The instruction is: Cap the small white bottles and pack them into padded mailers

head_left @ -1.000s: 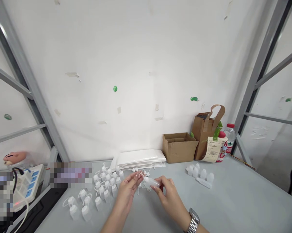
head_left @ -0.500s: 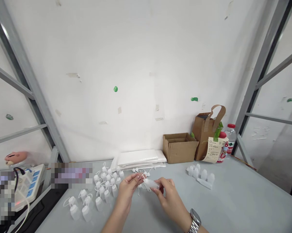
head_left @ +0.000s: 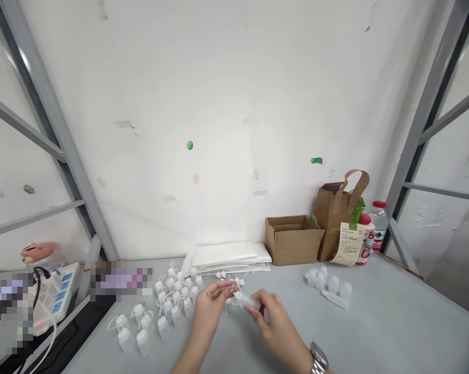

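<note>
A small translucent white plastic bottle [head_left: 250, 301] lies tilted between my two hands above the table. My right hand [head_left: 272, 314] grips its base end between thumb and fingers. My left hand [head_left: 211, 304] pinches at the white cap [head_left: 238, 294] on the other end; the fingertips partly hide it. Behind and below the hands, several loose white caps with thin loops [head_left: 240, 280] lie on the table. To the left stand many capped bottles [head_left: 175, 314] in a cluster. Off to the right, several bottles without caps [head_left: 333, 284] stand, with one lying on its side [head_left: 334, 299].
Along the wall lie flat white packets [head_left: 226, 254], a cardboard box [head_left: 294, 241], a brown paper bag [head_left: 330, 223] and a red-capped water bottle [head_left: 379, 221]. At the left edge are a power strip [head_left: 63, 296] with cables and a black strip [head_left: 78, 332].
The view has turned slightly, so everything sits a little further right. Both hands stay on the bottle, with its cap end still at my left fingertips.
</note>
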Action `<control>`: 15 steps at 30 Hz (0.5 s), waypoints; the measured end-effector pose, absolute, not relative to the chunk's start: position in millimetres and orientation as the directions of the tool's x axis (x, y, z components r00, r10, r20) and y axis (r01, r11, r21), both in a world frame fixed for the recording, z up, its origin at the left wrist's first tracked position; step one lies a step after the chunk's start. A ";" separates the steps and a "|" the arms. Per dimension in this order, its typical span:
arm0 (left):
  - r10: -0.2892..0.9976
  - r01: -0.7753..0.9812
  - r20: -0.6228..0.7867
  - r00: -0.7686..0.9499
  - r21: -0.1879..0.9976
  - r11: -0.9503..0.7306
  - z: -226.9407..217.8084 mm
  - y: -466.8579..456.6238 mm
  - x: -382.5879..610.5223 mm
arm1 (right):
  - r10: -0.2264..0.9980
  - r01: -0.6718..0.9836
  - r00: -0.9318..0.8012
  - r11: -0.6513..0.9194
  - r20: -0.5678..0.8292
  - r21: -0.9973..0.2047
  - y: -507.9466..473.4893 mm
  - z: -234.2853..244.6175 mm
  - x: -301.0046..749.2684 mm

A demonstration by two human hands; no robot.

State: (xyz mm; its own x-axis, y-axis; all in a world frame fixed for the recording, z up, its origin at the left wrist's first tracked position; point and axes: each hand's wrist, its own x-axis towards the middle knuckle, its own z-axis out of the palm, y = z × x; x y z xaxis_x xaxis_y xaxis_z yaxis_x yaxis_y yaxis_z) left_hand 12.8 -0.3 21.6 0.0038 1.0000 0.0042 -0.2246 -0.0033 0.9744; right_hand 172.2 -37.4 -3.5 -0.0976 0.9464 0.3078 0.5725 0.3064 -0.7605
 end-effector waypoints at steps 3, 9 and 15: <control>0.998 -0.097 0.058 -0.010 0.994 -0.058 26.7 -18.7 13.2 | 0.936 0.587 -0.220 0.352 0.276 -0.729 -41.6 -4.8 168.7; 0.905 0.231 0.352 -0.239 0.926 -0.299 21.7 -76.0 -14.0 | 0.915 0.494 -0.297 0.392 0.273 -0.776 -46.2 -5.1 149.9; 0.681 0.758 0.515 -0.521 0.645 0.091 13.7 -75.3 -145.5 | 0.964 0.614 -0.241 0.241 0.113 -0.751 -36.7 -13.0 128.3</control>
State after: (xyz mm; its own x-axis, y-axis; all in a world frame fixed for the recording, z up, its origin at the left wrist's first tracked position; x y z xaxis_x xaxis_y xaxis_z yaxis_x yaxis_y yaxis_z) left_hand -145.5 -75.3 13.7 -0.5207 0.6806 0.5155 0.7584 0.0914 0.6453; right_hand 128.3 -36.7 -13.0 -0.2406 0.9640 0.1128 0.6144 0.2413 -0.7512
